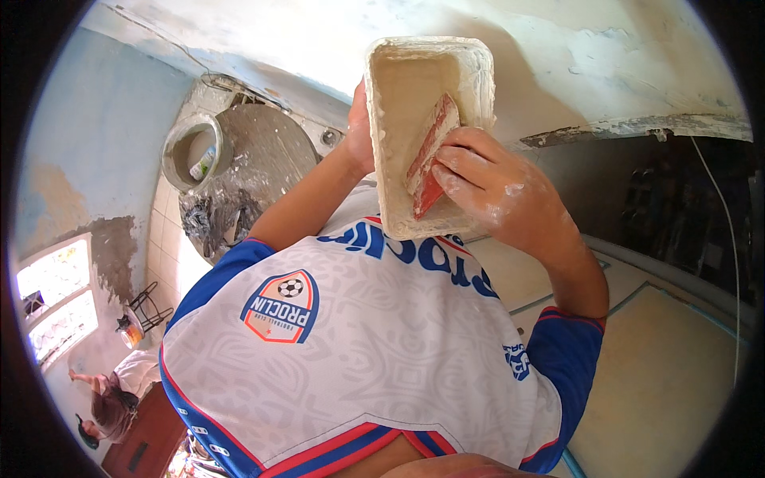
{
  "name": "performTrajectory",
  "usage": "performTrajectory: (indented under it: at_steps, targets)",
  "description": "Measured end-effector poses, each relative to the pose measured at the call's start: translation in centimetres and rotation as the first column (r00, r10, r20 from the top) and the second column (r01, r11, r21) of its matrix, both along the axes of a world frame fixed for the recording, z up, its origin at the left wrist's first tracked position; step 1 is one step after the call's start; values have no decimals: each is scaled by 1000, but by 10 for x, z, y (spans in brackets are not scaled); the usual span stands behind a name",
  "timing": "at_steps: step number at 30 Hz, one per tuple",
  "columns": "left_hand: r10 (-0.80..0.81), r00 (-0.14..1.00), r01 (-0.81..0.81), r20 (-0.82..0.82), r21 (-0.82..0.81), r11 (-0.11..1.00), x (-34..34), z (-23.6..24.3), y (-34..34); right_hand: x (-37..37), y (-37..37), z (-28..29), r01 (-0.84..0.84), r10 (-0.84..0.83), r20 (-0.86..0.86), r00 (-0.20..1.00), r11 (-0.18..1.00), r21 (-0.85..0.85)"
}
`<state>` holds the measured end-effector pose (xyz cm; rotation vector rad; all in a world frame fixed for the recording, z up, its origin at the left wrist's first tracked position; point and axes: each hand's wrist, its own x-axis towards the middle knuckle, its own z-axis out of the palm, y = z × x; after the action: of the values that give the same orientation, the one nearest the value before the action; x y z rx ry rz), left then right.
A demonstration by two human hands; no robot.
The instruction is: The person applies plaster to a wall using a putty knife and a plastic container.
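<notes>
A plaster-crusted rectangular tub (384, 209) is held up in front of my chest, with pale wet compound spread inside it. My left hand (360, 127) grips the tub by its left side; most of its fingers are hidden behind the wall. My right hand (498, 185) is closed on a flat red scraper (431, 188) smeared with compound. The scraper lies slanted inside the tub, its blade against the compound. White smears dot the back of my right hand.
A partly plastered wall (303, 36) rises just ahead. To the left stand a round grey table (275, 143), a bucket (174, 159) with a bottle inside, and crumpled black plastic (215, 219). Another person (111, 406) is at the far lower left. A thin cord (729, 223) hangs at right.
</notes>
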<state>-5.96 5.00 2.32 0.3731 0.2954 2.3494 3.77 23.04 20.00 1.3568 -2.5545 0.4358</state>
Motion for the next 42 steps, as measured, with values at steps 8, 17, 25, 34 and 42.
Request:
performTrajectory:
  at_steps: [8,17,25,34,42]
  targets:
    - [-3,993,7,115,-29,1000,14,22,-1,6,0,0,-7,8,26,1000,999,-48]
    - [31,998,-21,49,-185,982,23,36,-10,8,-1,4,-1,-8,-46,999,979,-202]
    - [-65,981,68,182,-10,998,26,4,-24,15,11,7,34,-78,-143,987,958,-285]
    - [79,976,-7,204,-333,943,25,-3,-26,28,10,8,129,-198,-191,961,938,-320]
    - [42,970,47,240,-352,935,17,-3,-25,32,22,10,208,-336,-264,904,885,-416]
